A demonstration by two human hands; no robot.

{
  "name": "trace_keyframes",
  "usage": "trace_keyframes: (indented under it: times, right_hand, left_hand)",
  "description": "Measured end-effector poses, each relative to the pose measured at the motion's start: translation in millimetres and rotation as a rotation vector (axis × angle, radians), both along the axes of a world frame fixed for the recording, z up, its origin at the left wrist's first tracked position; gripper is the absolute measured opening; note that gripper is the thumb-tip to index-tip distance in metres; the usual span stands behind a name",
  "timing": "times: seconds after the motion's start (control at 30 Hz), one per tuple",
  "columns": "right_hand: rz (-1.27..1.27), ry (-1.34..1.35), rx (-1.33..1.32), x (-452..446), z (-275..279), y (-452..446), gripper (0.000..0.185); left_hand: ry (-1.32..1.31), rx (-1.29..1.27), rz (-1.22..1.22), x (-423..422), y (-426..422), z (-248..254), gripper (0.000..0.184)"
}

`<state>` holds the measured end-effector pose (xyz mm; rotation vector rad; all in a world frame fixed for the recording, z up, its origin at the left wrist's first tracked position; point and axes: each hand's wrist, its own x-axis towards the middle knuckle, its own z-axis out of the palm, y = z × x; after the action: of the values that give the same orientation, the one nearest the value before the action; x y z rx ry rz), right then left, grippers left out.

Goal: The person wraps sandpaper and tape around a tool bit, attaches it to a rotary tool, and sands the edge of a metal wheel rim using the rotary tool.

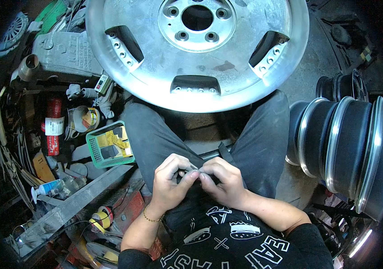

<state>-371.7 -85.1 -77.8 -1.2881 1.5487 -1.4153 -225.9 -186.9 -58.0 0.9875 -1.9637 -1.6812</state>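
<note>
My left hand (172,181) and my right hand (222,181) meet in front of my lap, fingers curled and thumbs nearly touching. Both pinch at a small greyish piece (193,167), mostly hidden by the fingertips; its kind cannot be made out. Beyond my knees a large bare-metal car wheel (155,67) faces up, with a centre hole, bolt holes and dark slots. Neither hand touches the wheel.
To the left stands a green basket (94,150) with yellow and dark pieces, near a spray bottle (48,187) and a red-taped package (54,145). A metal beam (75,201) runs below them. Several wheel rims (339,143) are lined up at right.
</note>
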Motion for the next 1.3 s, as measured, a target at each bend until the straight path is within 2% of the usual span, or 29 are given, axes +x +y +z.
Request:
trace_keyframes:
  times: [0.23,0.43,0.7,0.9,1.07,1.13,1.3]
  right_hand:
    - [-0.003,-0.010,-0.002,1,0,-1,0.013]
    - [0.020,-0.063,0.036,-1,-2,1,0.017]
    - [-0.041,-0.006,0.063,2,-1,5,0.026]
    - [-0.053,0.089,-0.025,5,-3,6,0.024]
    - [-0.050,0.055,-0.016,6,-1,4,0.020]
    - [-0.049,0.053,-0.017,5,-1,2,0.019]
    - [-0.051,0.003,0.025,3,1,1,0.016]
  left_hand:
    - [0.099,-0.015,-0.055,3,-3,-8,0.013]
    - [0.051,-0.032,-0.072,4,-5,-5,0.010]
    - [0.041,-0.098,-0.027,1,2,-5,0.009]
    - [0.002,-0.105,-0.009,0,4,-1,0.010]
    - [-0.054,-0.070,0.030,-1,5,6,0.011]
    - [-0.078,0.018,0.045,-2,5,8,0.015]
    - [-0.062,0.000,0.043,-1,5,4,0.013]
